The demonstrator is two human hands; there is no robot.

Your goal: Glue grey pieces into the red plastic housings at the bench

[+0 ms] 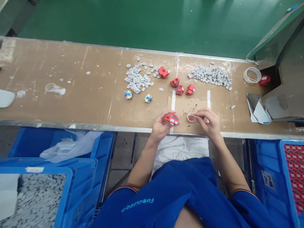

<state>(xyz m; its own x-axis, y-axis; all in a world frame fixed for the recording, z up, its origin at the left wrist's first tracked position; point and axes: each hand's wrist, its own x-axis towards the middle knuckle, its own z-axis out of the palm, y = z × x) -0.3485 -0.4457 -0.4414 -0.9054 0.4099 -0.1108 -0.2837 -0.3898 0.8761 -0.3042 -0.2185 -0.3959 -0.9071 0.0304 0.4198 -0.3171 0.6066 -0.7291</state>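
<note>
A red block-shaped piece with grey and white patches [172, 118] is held in the fingers of my left hand [161, 127], just over the front of the table. To its right, my right hand [209, 123] pinches something too small to make out above a small round dish [191, 117] with reddish contents. Tiny dark bits lie around the dish on a cardboard sheet [201, 106] taped down with white strips. Beyond the hands sit more red pieces [190, 89], and a larger red one [163, 72] lies beside a pile of small grey parts [137, 77].
Another grey pile [211, 75] lies back right. A tape roll [252, 75] and folded paper [257, 109] stand near a metal box [285, 91]. Two taped bundles [148, 98] sit left of centre. Blue crates [68, 180] flank me below the table edge.
</note>
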